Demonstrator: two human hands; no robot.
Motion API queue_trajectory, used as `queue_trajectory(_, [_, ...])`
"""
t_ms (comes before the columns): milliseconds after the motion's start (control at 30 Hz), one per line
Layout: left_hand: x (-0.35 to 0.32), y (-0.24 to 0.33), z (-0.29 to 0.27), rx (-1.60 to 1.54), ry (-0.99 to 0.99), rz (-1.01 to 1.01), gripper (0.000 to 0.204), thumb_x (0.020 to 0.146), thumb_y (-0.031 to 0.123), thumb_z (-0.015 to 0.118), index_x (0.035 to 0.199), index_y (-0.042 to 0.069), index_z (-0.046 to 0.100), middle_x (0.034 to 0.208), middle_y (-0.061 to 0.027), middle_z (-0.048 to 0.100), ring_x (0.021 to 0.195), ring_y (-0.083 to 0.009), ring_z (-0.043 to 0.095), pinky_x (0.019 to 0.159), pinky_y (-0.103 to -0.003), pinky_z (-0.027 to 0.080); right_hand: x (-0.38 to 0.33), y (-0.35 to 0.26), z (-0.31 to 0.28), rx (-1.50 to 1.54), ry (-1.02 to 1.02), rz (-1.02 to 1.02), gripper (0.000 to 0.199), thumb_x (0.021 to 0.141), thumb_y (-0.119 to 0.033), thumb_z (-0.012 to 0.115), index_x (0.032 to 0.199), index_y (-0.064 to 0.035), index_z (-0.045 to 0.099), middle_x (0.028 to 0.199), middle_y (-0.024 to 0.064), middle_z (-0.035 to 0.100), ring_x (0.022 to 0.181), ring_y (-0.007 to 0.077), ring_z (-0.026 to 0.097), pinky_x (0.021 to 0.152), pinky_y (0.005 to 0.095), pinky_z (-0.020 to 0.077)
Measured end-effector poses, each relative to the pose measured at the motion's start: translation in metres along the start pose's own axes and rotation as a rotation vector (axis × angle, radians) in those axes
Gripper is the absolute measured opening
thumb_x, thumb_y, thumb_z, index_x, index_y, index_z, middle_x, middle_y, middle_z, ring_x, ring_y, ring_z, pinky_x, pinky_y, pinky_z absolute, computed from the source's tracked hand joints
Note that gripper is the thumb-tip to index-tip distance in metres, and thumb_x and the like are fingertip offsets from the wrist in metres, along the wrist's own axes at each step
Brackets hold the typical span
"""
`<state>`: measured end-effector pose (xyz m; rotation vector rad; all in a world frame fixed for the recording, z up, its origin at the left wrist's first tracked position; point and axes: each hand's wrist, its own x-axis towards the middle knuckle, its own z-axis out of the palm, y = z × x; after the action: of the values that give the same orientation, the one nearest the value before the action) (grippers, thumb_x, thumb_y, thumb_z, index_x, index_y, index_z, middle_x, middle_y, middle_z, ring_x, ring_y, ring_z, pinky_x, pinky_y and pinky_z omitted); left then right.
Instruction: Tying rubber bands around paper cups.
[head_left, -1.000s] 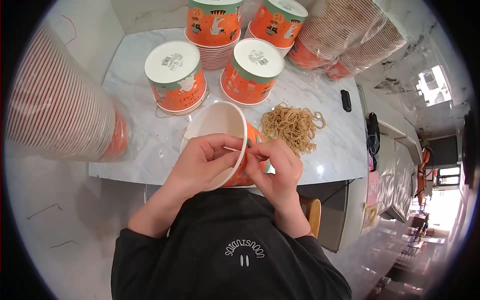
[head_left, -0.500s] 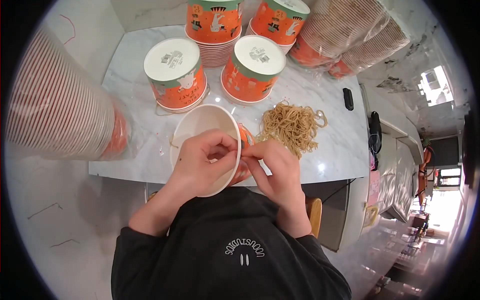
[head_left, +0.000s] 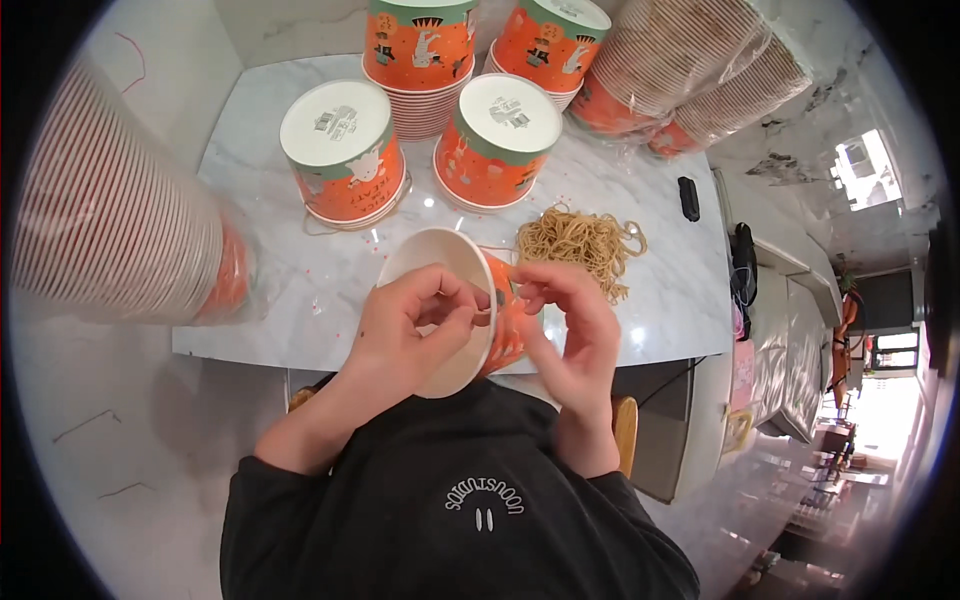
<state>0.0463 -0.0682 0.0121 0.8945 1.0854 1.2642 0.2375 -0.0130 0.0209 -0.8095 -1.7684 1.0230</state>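
Observation:
I hold an orange paper cup (head_left: 440, 262) with a white inside tilted over the table's near edge, its mouth facing me. My left hand (head_left: 405, 335) lies across the mouth and grips the rim. My right hand (head_left: 572, 325) is against the cup's orange side, its fingertips pinching what looks like a thin rubber band at the rim, close to my left fingertips. A loose pile of tan rubber bands (head_left: 585, 245) lies on the marble table (head_left: 290, 290) just beyond my right hand.
Two lidded orange cups (head_left: 345, 150) (head_left: 500, 135) stand behind the held cup, with stacks of cups (head_left: 420, 60) further back. Plastic-wrapped sleeves of cups lie at the far right (head_left: 690, 60) and near left (head_left: 110, 220). A small black object (head_left: 689, 198) sits near the right edge.
The cup has shifted and turned slightly in my hands. My fingertips have come closer together at its rim, and my right hand has moved up along its side.

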Motion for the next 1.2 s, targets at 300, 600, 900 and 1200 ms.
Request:
queue_trajectory(300, [-0.006,0.023,-0.012,0.576,-0.063,0.473,0.010,0.084,0.004,0.072,0.092,0.006,0.068,0.132,-0.0122,0.055,0.110,-0.0248,0.060,0.096,-0.036,0.048,-0.001,-0.002,0.014,-0.256,-0.091,-0.178,0.030,0.075,0.001,0.081,0.103,-0.0035,0.072,0.096,0.0085,0.073,0.089,0.0286,0.068,0.081,0.0392,0.0517])
queue_trajectory(600, [-0.010,0.022,-0.005,0.557,-0.007,0.548,0.012,0.086,0.004,0.070,0.098,0.004,0.068,0.138,-0.0185,0.055,0.119,-0.0290,0.061,0.098,-0.040,0.049,-0.004,-0.015,0.024,-0.139,-0.138,-0.175,0.029,0.075,0.003,0.079,0.103,-0.0005,0.070,0.100,0.0123,0.072,0.091,0.0308,0.069,0.082,0.0392,0.0552])
queue_trajectory(900, [-0.005,0.017,-0.003,0.494,-0.072,0.537,0.010,0.090,0.004,0.068,0.101,0.001,0.068,0.131,-0.0180,0.063,0.104,-0.0271,0.069,0.089,-0.036,0.057,-0.011,-0.002,0.018,-0.133,-0.147,-0.052,0.025,0.079,0.008,0.074,0.102,0.0014,0.075,0.101,0.0129,0.075,0.090,0.0268,0.072,0.078,0.0335,0.0565])
queue_trajectory(1200, [0.004,0.012,-0.015,0.638,-0.107,0.113,0.016,0.093,0.010,0.071,0.107,0.001,0.072,0.100,-0.0130,0.073,0.091,-0.0262,0.072,0.079,-0.034,0.057,0.007,0.021,-0.009,-0.192,-0.337,-0.143,0.032,0.079,0.004,0.074,0.109,-0.0077,0.080,0.102,0.0099,0.077,0.093,0.0262,0.075,0.077,0.0323,0.0595])
